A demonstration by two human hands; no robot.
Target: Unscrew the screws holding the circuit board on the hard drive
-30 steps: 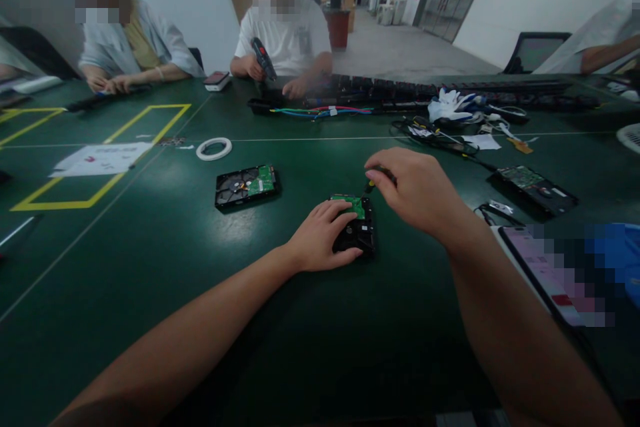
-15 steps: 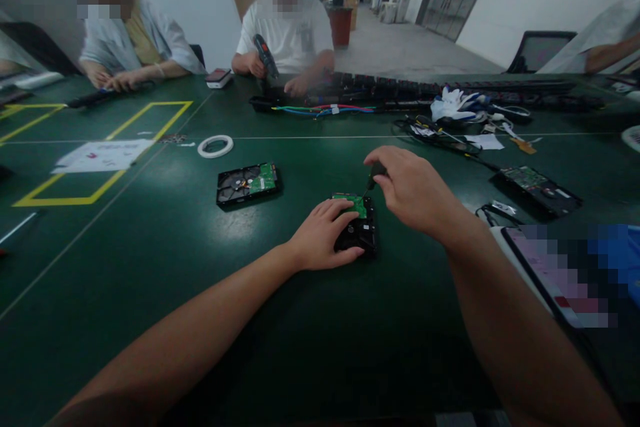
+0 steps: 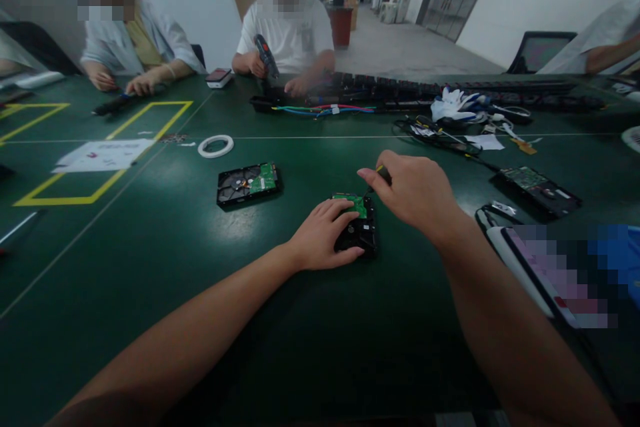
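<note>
A black hard drive [image 3: 367,232] with a green circuit board lies on the table, circuit-board side up. My left hand [image 3: 325,233] rests across its left part with spread fingers and covers much of it. In my right hand [image 3: 413,190], closed just above the drive's far right corner, is a screwdriver [image 3: 384,174] with a dark and yellow handle. Its thin shaft slants down to that corner; I cannot make out whether the tip sits in a screw. A second hard drive [image 3: 247,185] lies to the left of my hands, apart from them.
A third drive [image 3: 537,190] with a cable lies at right, behind a tablet-like device [image 3: 545,273]. White tape roll [image 3: 215,146] and paper sheets [image 3: 103,155] lie left. Cable bundles [image 3: 400,90] and gloves [image 3: 455,105] line the far side, where co-workers sit, one holding a power screwdriver [image 3: 266,55].
My right hand has turned and shifted slightly on the screwdriver, showing its yellow marking. My left hand and the drive stay put. The co-worker at far left has moved a dark tool to the right.
</note>
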